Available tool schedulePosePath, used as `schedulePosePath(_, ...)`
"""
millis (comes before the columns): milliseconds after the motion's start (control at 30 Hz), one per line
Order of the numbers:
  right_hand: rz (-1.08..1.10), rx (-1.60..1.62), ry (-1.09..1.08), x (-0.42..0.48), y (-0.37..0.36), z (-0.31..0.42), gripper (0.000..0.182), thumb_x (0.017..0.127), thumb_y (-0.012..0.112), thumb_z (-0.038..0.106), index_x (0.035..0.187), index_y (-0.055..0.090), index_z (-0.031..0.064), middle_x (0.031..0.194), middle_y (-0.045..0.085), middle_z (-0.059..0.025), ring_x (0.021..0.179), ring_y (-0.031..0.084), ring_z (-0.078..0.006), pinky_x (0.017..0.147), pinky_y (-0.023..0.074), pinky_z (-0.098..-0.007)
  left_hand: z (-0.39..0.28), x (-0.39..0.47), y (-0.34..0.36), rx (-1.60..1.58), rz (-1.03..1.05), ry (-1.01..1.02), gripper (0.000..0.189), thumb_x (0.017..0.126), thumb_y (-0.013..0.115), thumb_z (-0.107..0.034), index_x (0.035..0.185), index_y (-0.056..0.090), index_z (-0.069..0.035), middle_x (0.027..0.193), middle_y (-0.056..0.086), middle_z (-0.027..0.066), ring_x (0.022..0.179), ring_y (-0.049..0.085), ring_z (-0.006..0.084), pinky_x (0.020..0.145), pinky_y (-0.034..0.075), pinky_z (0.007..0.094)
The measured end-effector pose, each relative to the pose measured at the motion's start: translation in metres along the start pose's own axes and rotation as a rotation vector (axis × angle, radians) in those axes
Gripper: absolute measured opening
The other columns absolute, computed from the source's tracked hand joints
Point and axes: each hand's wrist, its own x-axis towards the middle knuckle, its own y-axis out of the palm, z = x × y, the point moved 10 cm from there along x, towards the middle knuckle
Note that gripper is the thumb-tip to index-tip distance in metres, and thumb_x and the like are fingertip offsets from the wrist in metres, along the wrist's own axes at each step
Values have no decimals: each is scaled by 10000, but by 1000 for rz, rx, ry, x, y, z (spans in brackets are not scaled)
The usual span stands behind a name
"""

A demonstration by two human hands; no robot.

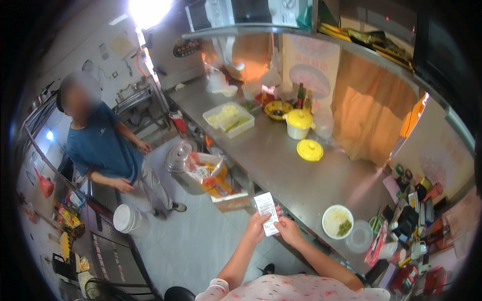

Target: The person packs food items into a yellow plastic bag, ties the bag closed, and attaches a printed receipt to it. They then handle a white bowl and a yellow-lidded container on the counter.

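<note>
Between my hands is a white printed paper slip, held upright near the front edge of the steel counter. My left hand grips its left side, and my right hand grips its lower right side, thumb on the paper. Right of my hands, a white bowl of rice-like food with chopped greens stands on the counter, beside a clear plastic lid. Further back are a white pot with a yellow lid and a separate yellow lid.
A person in a blue shirt stands at left by a white bucket. An open cardboard box and a large metal pot stand beside the counter. Food containers are at the back; assorted items crowd the right end.
</note>
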Motion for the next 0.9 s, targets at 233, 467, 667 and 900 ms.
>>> schedulePosePath(233,6,-30,51,2,-4,53,159,916,526,171,950,574,24,774,613,-20,623,549,-73,508,447,-214,-20,20,13,-136,53,2,414,903,435,-56,1299,369,47,1261,496,229,1144,518,335,968,442,446)
schedulePosePath(467,-38,-176,-203,14,-7,41,209,878,582,192,953,616,1,801,624,-61,625,571,-124,578,472,-268,-35,28,14,-178,76,16,412,908,416,-50,1302,349,51,1258,487,244,1129,525,351,960,451,449)
schedulePosePath(667,11,-27,-87,8,8,56,128,906,543,141,884,591,25,773,588,-12,666,540,-74,579,450,-218,-39,26,-3,-193,30,50,425,906,434,-67,1306,350,47,1254,495,233,1113,538,346,960,452,448)
schedulePosePath(900,28,-60,8,2,6,43,158,867,572,157,890,612,6,760,641,-77,609,585,-102,557,483,-249,-38,29,-1,-233,66,47,422,901,460,-75,1291,373,60,1276,483,224,1123,533,340,967,452,444)
